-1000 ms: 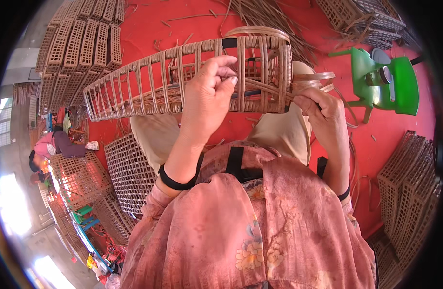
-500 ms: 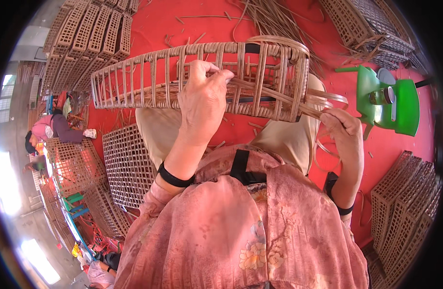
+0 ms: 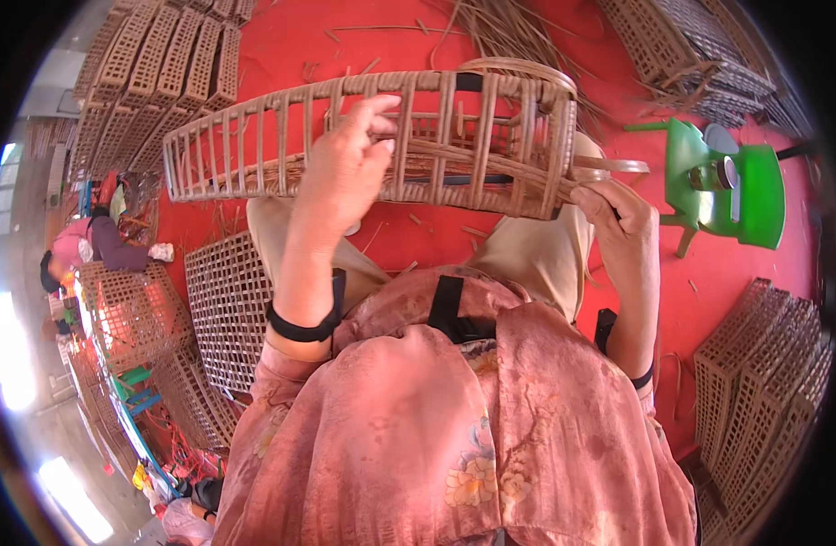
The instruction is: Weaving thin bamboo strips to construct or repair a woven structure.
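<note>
A long woven rattan frame (image 3: pixel 427 191), with wrapped rims and upright slats, lies across my knees. My left hand (image 3: pixel 345 173) is in front of its middle, its fingers loosely stretched and apart, and I see nothing held in them. Flat rattan strips (image 3: pixel 436 148) run lengthwise through the slats to the right end. There my right hand (image 3: pixel 618 214) pinches the strip ends close to the frame's lower right corner. Above that hand, a loop of rattan strip (image 3: pixel 623 166) sticks out past the frame.
Stacked woven panels stand at the far left (image 3: pixel 163 64), far right (image 3: pixel 686 55) and near right (image 3: pixel 764 382). Loose rattan strips (image 3: pixel 518 32) lie on the red floor. Right of me is a green plastic chair (image 3: pixel 764 200) with a can on it. Another person (image 3: pixel 104 241) sits at left.
My left hand has let go of its pinch at the strips, opened and shifted left. My right hand has come closer to the frame's corner, and the trailing loop there looks shorter.
</note>
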Demonstrator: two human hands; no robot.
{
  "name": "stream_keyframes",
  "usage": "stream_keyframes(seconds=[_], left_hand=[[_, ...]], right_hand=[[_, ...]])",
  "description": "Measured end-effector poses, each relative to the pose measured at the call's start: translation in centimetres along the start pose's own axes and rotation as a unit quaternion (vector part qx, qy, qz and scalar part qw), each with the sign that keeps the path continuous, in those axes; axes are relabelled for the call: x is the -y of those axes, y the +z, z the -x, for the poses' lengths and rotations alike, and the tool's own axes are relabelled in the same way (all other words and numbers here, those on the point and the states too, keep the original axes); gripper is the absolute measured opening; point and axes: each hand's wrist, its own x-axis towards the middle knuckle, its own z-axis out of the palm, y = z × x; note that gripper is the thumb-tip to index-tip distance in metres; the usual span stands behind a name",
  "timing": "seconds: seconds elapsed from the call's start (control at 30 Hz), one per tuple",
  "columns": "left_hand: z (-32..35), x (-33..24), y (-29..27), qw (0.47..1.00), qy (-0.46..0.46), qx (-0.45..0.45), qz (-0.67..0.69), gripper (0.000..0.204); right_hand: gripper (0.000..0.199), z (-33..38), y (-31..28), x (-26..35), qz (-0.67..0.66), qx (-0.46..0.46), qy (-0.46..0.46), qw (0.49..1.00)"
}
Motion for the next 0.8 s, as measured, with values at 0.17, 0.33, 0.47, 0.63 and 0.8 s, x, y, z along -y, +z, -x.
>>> stream_keyframes(seconds=[0.17, 0.33, 0.47, 0.63, 0.8], left_hand=[[-0.7, 0.6, -0.9, 0.988, -0.024, 0.035, 0.149, 0.034], [-0.7, 0.5, -0.7, 0.975, -0.034, 0.026, 0.219, 0.031], [-0.4, 0.4, -0.5, 0.974, -0.028, 0.02, 0.225, 0.029], [-0.4, 1.0, -0.6, 0.978, -0.028, 0.007, 0.206, 0.025], [-0.8, 1.5, -0.1, 0.975, 0.019, 0.006, 0.222, 0.022]], right_hand=[[0.015, -0.3, -2.5, -0.6, -0.093, 0.081, 0.139, 0.983], [0.022, -0.7, -4.7, -3.0, -0.201, 0.164, 0.209, 0.943], [0.023, -1.4, -4.5, -4.3, -0.262, 0.239, 0.271, 0.895], [0.016, 0.3, -5.2, 0.6, 0.092, 0.016, -0.029, 0.995], [0.012, 2.6, -4.9, 3.8, 0.122, -0.006, 0.017, 0.992]])
